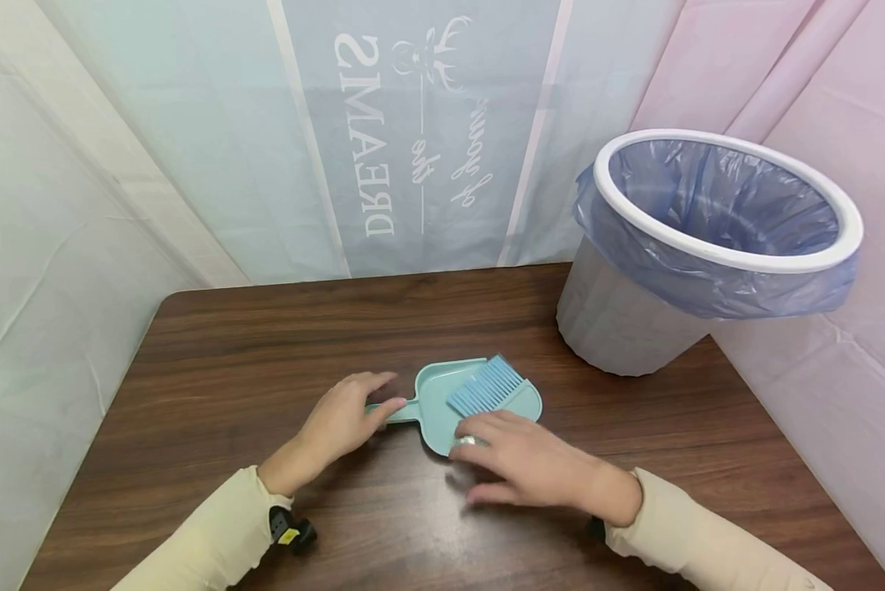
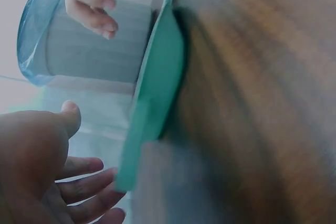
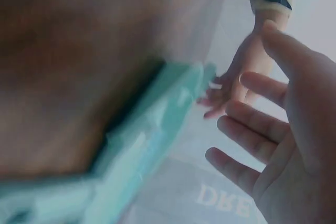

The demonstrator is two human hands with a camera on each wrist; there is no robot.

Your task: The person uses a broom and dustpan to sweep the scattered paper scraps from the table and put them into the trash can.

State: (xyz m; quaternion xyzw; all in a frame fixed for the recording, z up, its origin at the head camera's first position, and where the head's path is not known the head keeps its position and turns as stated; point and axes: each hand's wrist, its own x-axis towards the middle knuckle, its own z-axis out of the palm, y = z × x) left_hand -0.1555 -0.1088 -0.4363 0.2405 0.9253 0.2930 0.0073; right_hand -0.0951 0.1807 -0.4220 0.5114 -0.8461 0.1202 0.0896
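Observation:
A light teal dustpan lies on the table, its handle pointing left. Across the pan is a small brush with blue bristles; its handle is largely hidden by my right hand. My left hand hovers at the dustpan handle, thumb over it in the head view. Seen from the left wrist, that hand's fingers are loosely spread and not wrapped round the handle. My right hand is over the pan's near side, and in the right wrist view its fingers are extended, holding nothing.
A grey trash bin with a white rim and blue liner bag stands at the table's back right. Printed fabric hangs behind the dark wood table, and pale cloth hangs at both sides.

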